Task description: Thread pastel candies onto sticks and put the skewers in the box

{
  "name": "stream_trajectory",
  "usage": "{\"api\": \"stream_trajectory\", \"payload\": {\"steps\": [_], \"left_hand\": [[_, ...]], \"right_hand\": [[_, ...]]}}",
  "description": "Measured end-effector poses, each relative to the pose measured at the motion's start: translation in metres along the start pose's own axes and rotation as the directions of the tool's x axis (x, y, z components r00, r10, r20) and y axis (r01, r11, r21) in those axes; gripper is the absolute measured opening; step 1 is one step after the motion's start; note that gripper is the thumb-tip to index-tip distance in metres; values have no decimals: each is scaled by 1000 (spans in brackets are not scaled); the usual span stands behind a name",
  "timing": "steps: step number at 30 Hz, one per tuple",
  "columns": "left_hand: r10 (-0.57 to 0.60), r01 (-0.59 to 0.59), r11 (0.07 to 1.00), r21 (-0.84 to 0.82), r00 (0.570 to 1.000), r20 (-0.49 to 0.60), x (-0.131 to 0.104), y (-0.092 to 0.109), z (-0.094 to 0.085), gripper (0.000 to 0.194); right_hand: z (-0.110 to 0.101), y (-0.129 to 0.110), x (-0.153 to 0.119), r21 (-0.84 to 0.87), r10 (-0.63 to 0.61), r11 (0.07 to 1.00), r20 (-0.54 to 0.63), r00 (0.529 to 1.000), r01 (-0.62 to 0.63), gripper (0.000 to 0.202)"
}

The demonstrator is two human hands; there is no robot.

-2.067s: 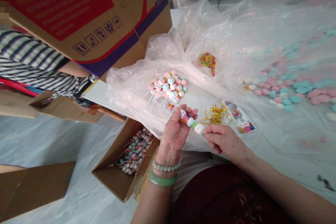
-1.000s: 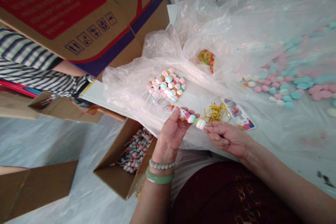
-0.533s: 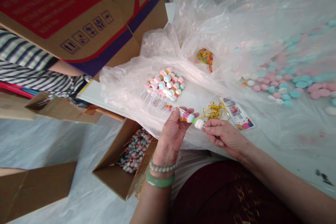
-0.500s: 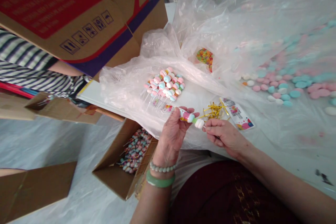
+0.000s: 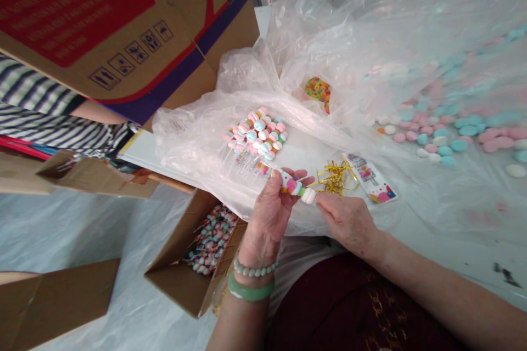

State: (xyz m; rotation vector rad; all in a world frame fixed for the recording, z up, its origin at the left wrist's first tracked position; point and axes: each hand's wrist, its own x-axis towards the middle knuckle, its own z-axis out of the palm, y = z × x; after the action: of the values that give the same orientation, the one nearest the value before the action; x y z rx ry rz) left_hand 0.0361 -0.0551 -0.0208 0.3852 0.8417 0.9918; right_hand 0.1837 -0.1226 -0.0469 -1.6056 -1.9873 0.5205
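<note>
We have the left hand [image 5: 272, 205] gripping the candy skewer [image 5: 308, 196] by its printed wrapper [image 5: 290, 183], near the close edge of the tabletop [image 5: 140, 151]; the right hand [image 5: 348, 220] is closed at the white end, seemingly on the stick, though its fingers hide that. Our worry is a hard twist or pull there, which could squash the soft pieces or tear the thin film. Should our left grip slacken, the skewer might fall over the edge. The gold ties [image 5: 335, 176] lie just beyond our right knuckles, so a careless sweep could scatter them
</note>
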Motion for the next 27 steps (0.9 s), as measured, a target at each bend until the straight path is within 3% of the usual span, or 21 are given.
{"api": "stream_trajectory", "payload": {"steps": [4,7,11,13,18,23,27], "left_hand": [[-48,49,999,-17,997,58,-1,-3,4,28],[-120,125,991,-45,989,90,1,-3,2,28],[12,-13,998,-58,1000,-18,5,2,-6,21],[67,-70,995,-72,997,-45,7,4,-10,21],[122,-130,988,-86,989,-85,9,7,-11,11],[114,-150,969,-195,976,-184,11,6,-1,7],[88,-118,970,-211,985,-148,11,2,4,10]], "right_hand": [[0,-9,1,217,38,975,38,999,-45,20],[-1,-14,-2,162,36,986,-4,999,-34,22],[-5,-13,-4,-94,-45,995,-96,994,35,25],[-7,-11,-3,-139,-71,989,-113,991,55,25],[-8,-10,0,-7,25,1000,-109,994,-26,22],[-6,-13,0,22,47,999,-47,998,-46,24],[-6,-10,2,131,121,985,-31,992,-116,20]]}}
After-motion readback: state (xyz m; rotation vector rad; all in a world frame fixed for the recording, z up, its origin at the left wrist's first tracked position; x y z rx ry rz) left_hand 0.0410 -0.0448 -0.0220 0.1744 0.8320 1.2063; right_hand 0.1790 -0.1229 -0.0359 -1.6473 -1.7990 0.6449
